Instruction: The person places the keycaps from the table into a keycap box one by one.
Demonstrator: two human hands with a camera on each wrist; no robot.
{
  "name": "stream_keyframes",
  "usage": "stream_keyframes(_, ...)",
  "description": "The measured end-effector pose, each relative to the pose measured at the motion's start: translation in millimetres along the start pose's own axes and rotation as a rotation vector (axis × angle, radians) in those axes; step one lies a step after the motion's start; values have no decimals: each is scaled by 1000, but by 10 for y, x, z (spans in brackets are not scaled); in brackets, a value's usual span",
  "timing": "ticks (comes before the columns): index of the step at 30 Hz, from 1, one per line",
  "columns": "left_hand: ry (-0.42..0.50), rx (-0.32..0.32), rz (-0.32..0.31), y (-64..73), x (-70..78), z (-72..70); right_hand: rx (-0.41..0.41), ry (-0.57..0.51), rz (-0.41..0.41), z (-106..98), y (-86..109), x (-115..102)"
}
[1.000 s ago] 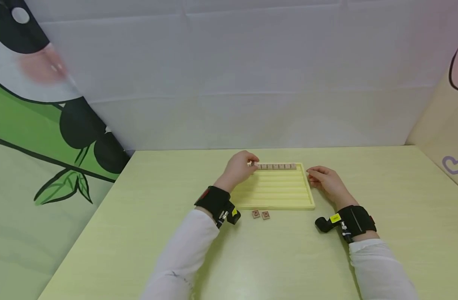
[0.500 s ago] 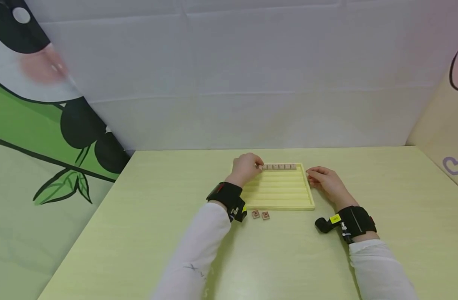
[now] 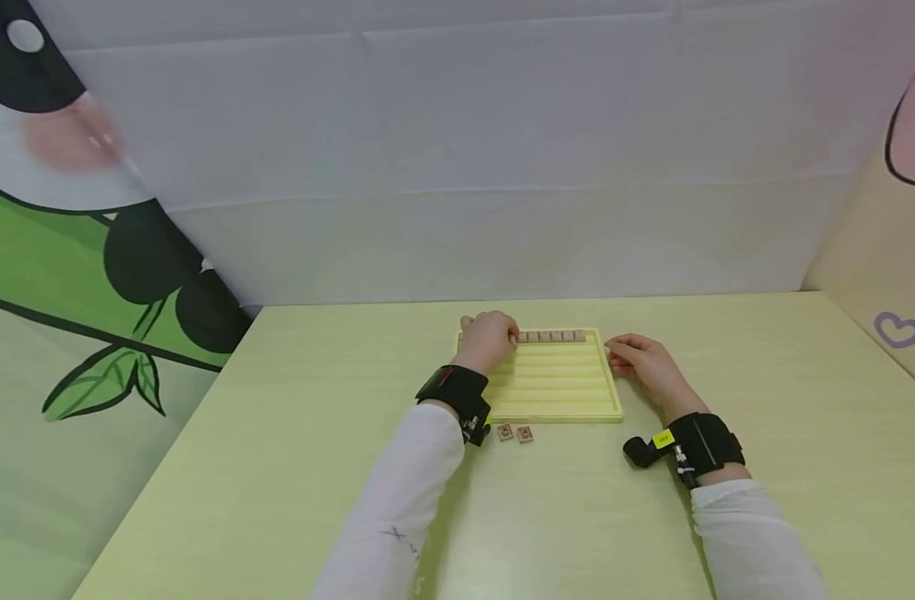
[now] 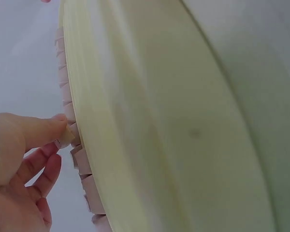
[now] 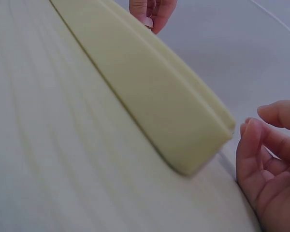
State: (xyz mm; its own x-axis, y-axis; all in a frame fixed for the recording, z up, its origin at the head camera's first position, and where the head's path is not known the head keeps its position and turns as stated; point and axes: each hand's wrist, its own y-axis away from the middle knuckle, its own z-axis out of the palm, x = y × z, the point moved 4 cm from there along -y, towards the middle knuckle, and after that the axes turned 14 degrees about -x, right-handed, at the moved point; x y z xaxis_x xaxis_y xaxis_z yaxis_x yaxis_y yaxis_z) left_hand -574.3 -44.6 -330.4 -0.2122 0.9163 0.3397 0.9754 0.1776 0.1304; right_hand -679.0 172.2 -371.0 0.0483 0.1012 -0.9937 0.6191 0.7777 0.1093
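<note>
A yellow ridged tray point(image 3: 558, 392) lies on the table, with a row of small wooden tiles point(image 3: 551, 337) along its far edge. My left hand point(image 3: 487, 342) is over the tray's far left part. In the left wrist view, its thumb and finger pinch a small tile point(image 4: 65, 137) at the row; other tiles point(image 4: 89, 193) stand on both sides of it. My right hand point(image 3: 647, 367) is beside the tray's right edge, fingers loosely bent and holding nothing. From the right wrist view, its fingertips are close to the tray's corner point(image 5: 198, 154).
Two loose square tiles point(image 3: 514, 433) with markings lie on the table point(image 3: 577, 517) in front of the tray's near edge. A pale cloth wall point(image 3: 457, 167) rises behind the table. Printed panels stand at left and right.
My left hand has moved right along the tile row, then slowed at its left part. The right hand stays beside the tray. The head view has shifted slightly.
</note>
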Motion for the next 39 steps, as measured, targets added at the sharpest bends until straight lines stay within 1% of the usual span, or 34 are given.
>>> stream_keyframes(7, 7, -20, 4, 35, 11, 34, 13, 13, 9, 46, 39, 22)
stream_keyframes(11, -5, -26, 10, 45, 5, 68, 12, 22, 7, 73, 66, 19)
stream_keyframes(19, -34, -1, 33, 79, -19, 102, 17, 24, -12, 107, 123, 28)
stream_keyframes(26, -16, -29, 74, 121, -25, 133, 24, 36, -13, 141, 163, 51)
stream_keyframes(29, -15, -41, 77, 138, -25, 137, 27, 37, -12, 153, 181, 60)
stream_keyframes(33, -32, -45, 72, 157, -29, 137, 29, 18, -13, 170, 207, 67)
stream_keyframes(39, -99, -36, 60, 164, -56, 159, 39, -2, -10, 191, 249, 81)
